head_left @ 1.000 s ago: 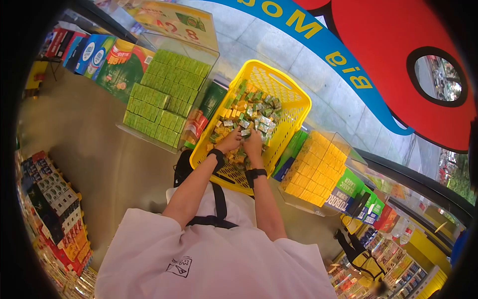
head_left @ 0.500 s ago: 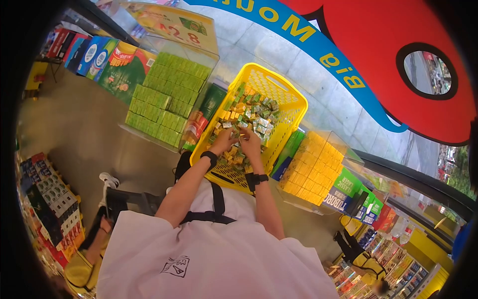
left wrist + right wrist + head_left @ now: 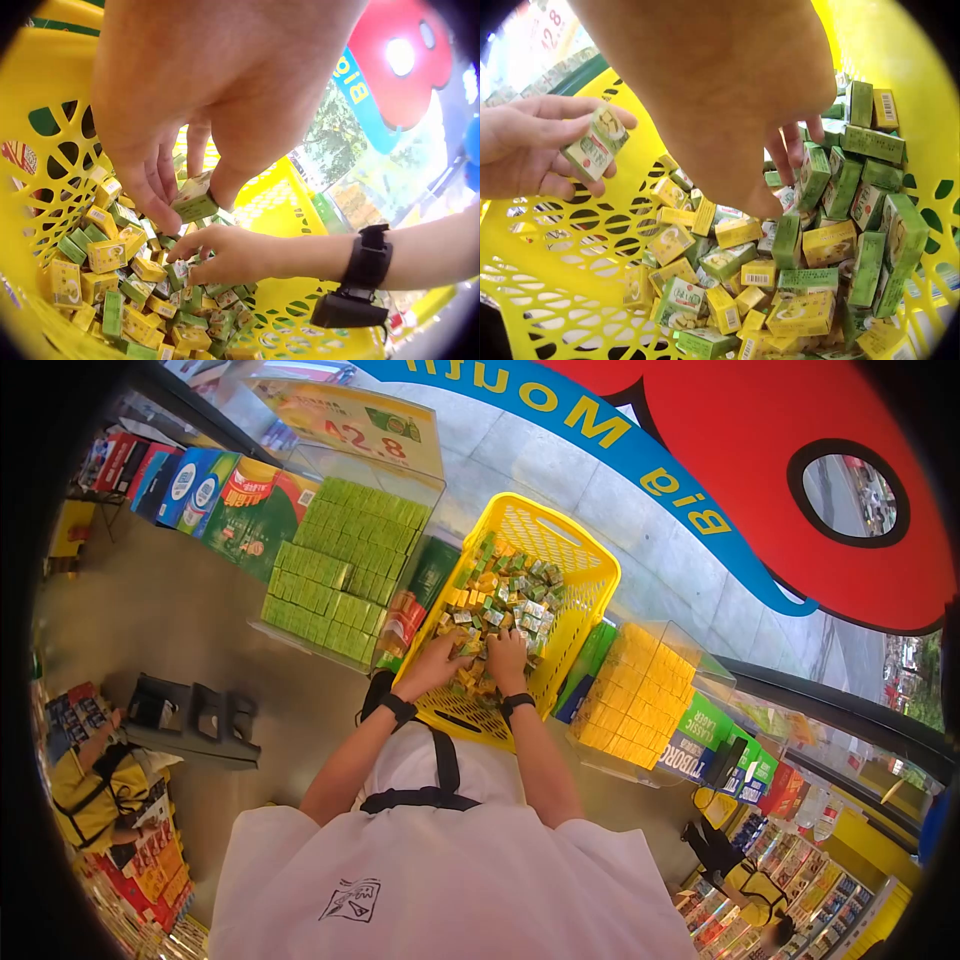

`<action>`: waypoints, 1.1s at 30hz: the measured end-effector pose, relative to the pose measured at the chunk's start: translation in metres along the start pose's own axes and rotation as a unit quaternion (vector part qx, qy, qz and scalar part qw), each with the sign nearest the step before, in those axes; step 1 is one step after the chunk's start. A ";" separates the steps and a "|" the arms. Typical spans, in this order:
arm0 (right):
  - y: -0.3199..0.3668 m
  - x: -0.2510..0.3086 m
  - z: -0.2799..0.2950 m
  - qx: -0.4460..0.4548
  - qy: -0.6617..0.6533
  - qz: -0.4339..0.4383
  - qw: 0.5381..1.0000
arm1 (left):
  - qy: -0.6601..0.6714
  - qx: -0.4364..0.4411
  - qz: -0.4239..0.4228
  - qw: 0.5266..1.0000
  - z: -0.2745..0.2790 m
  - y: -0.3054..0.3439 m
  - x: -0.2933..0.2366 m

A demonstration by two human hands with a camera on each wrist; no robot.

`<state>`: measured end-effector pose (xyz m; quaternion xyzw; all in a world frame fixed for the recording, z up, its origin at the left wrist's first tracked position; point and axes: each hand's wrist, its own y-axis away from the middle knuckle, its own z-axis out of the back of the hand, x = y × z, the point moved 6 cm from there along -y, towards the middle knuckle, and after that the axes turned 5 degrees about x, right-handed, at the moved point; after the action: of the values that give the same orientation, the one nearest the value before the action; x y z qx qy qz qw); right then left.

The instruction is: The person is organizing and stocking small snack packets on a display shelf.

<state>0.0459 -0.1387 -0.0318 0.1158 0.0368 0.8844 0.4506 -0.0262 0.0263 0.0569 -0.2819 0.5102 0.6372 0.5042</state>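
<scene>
A yellow basket [image 3: 596, 550] in front of me holds a heap of small green boxes [image 3: 870, 259] and small yellow boxes [image 3: 804, 313]. My left hand [image 3: 428, 668] is above the basket's near left side. Its thumb and fingers pinch a small green box [image 3: 600, 142] with a pale printed face, clear of the heap. My right hand [image 3: 507, 658] reaches down into the heap, palm down. Its fingers [image 3: 187, 244] are spread from the thumb and touch the boxes, next to a standing green box [image 3: 814, 176].
Left of the basket, stacked green boxes [image 3: 350, 545] fill a clear display case below a price sign [image 3: 350, 430]. Stacked yellow boxes [image 3: 636, 695] stand at the right. A grey cart-like object [image 3: 200, 720] and a person in a yellow vest [image 3: 105, 790] are behind at left.
My hands, close together over the heap before, have moved apart. The left has drawn back left with the green box; the right has turned down to the heap. A person has come further in at left.
</scene>
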 end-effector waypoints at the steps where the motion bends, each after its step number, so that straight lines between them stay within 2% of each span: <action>1: -0.001 0.002 -0.001 -0.001 0.001 0.000 1.000 | 0.006 -0.005 -0.007 1.000 0.003 0.001 -0.002; 4: -0.003 0.009 0.000 0.005 0.027 -0.016 0.999 | 0.024 -0.017 -0.036 0.999 0.008 0.005 -0.004; 6: -0.003 0.012 0.001 0.006 0.050 -0.049 0.998 | 0.027 -0.016 -0.031 0.999 0.010 0.009 -0.005; 9: -0.005 0.016 -0.001 0.027 0.060 -0.056 0.996 | 0.028 -0.019 -0.034 0.999 0.017 0.014 -0.016; 14: -0.007 0.016 -0.007 -0.003 0.062 -0.065 0.996 | 0.056 -0.036 -0.069 0.995 0.029 0.021 -0.044; 17: -0.009 0.015 -0.014 -0.015 0.050 -0.057 0.997 | 0.084 -0.050 -0.083 0.992 0.036 0.025 -0.057; 18: -0.009 0.017 -0.009 -0.071 0.057 -0.044 0.995 | 0.084 -0.055 -0.082 0.992 0.037 0.026 -0.058; 19: -0.009 0.017 -0.012 -0.071 0.055 -0.040 0.995 | 0.086 -0.054 -0.081 0.992 0.037 0.028 -0.059; 21: -0.015 0.017 -0.020 -0.014 0.070 -0.054 0.996 | 0.087 -0.056 -0.079 0.991 0.043 0.031 -0.059; 25: -0.014 0.016 -0.011 -0.038 0.071 -0.027 0.996 | 0.100 -0.052 -0.063 0.992 0.050 0.044 -0.062; 27: -0.018 0.020 0.004 -0.050 0.088 -0.025 0.995 | 0.116 -0.042 -0.053 0.991 0.055 0.050 -0.066; 29: -0.018 0.033 0.045 -0.121 0.025 0.011 0.992 | 0.166 -0.039 -0.038 0.985 0.060 0.058 -0.066; 31: -0.016 0.042 0.076 -0.132 0.020 0.030 0.991 | 0.160 -0.033 -0.047 0.985 0.064 0.063 -0.065; 33: -0.010 0.055 0.112 -0.155 -0.103 0.076 0.980 | 0.152 -0.028 -0.055 0.986 0.067 0.068 -0.066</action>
<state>0.0490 -0.0934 0.0844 0.1373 -0.1557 0.8946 0.3958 -0.0568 0.0679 0.1607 -0.4174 0.5465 0.5720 0.4472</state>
